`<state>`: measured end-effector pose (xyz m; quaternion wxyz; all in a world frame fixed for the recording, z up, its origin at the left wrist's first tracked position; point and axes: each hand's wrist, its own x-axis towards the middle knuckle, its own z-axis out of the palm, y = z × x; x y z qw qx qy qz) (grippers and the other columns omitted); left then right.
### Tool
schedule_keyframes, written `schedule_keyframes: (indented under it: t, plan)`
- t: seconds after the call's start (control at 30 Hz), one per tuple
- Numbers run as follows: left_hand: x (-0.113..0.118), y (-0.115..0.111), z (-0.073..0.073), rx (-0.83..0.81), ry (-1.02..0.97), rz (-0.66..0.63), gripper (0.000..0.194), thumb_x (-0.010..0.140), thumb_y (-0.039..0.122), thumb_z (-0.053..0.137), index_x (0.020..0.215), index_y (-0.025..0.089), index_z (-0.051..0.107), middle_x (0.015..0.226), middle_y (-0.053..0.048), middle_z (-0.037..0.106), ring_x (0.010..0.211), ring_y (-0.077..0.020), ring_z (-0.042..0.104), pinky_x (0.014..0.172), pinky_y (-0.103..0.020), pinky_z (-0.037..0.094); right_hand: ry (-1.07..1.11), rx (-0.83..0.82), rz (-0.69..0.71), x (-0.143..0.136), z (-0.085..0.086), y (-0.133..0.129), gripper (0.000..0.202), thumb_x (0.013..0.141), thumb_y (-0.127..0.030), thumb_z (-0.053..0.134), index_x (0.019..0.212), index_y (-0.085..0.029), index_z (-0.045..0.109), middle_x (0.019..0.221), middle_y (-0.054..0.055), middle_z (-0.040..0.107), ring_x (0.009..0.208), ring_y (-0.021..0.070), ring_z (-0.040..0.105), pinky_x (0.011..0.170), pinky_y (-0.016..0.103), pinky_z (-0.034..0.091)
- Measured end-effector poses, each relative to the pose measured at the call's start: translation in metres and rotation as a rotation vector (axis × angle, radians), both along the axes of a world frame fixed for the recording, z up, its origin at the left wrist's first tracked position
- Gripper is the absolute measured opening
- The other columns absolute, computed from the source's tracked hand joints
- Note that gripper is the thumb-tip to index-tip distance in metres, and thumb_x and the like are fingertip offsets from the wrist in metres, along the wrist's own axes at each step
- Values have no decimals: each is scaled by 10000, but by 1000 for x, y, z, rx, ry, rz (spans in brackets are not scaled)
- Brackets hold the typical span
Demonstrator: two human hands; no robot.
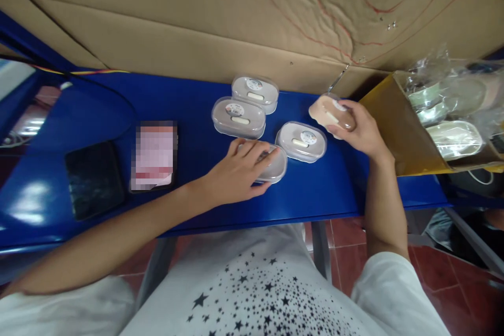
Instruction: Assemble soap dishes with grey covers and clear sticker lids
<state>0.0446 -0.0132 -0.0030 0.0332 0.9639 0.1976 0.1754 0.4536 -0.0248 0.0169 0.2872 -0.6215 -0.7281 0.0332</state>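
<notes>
Several oval containers with clear lids and round stickers stand on a blue table. Two of them, a rear container [258,89] and a front-left container [236,121], are close together at the back. A third grey container [301,142] sits to their right. My left hand [248,165] rests over a nearer container [275,168], fingers spread across its lid and partly hiding it. At the right, my right hand [360,128] grips a peach-coloured container [328,110] between thumb and fingers, tilted at the table's back.
A cardboard box [378,110] with plastic-wrapped containers [452,139] stands at the right. A phone with a blurred screen [153,155] and a dark flat device [94,178] lie left. Cardboard [177,10] backs the blue table [236,210].
</notes>
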Motion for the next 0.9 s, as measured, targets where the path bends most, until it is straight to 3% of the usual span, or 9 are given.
schedule_keyframes:
  t: [0.1,0.2,0.3,0.4,0.47,0.53,0.7,0.8,0.9]
  plan:
    - [32,2,-2,62,21,-9,656,1060,445,662,1596,93,525,1464,-247,646,1332,-405,602,1158,-574,443,119,106,-27,-1,19,-17,758,870,-691,843,1509,-376,584,1518,101,661,1375,397,656,1207,637,516]
    - [69,17,-3,82,31,-17,688,1068,419,668,1618,46,489,1517,-273,623,1386,-422,586,1193,-579,421,322,85,118,-12,34,-33,772,864,-665,857,1528,-423,547,1558,64,620,1455,381,598,1240,618,495]
    - [98,41,-5,23,46,2,703,1050,325,685,1636,12,456,1629,-314,537,1519,-443,513,1290,-619,332,484,-145,286,-18,47,-45,821,831,-692,872,1534,-429,540,1583,48,610,1489,384,578,1232,604,507]
    - [110,64,-4,-78,104,37,742,1045,248,649,1704,47,371,1771,-307,363,1675,-444,328,1352,-690,191,474,-541,404,-15,53,-50,836,809,-653,910,1521,-370,575,1566,79,639,1464,389,609,1206,566,535]
    - [105,72,1,-94,120,65,802,1027,201,642,1741,71,301,1824,-294,248,1714,-443,236,1353,-737,124,390,-748,425,-10,53,-49,810,797,-604,935,1489,-333,613,1540,88,661,1441,388,626,1181,544,559]
    - [91,71,11,-56,99,91,818,1019,184,641,1749,86,285,1839,-290,195,1721,-446,211,1349,-752,106,312,-819,383,-7,48,-47,795,787,-582,947,1470,-328,629,1539,78,658,1436,388,622,1163,531,574]
    - [29,49,36,-6,67,218,638,1071,246,574,1687,163,432,1782,-250,373,1660,-444,368,1337,-743,208,254,-691,211,-3,33,-43,885,742,-608,968,1482,-331,570,1564,83,611,1487,420,559,1273,615,459]
    - [-4,41,35,-23,68,387,549,1065,300,587,1602,196,540,1703,-228,482,1597,-457,450,1298,-723,319,210,-581,154,-1,21,-39,888,742,-572,958,1485,-331,535,1610,113,549,1526,428,511,1310,613,408]
    - [-20,40,27,-75,107,484,520,1042,295,602,1548,174,584,1617,-247,544,1499,-484,531,1175,-689,473,83,-441,97,6,3,-33,874,746,-511,934,1504,-359,526,1627,118,533,1515,437,505,1301,610,401]
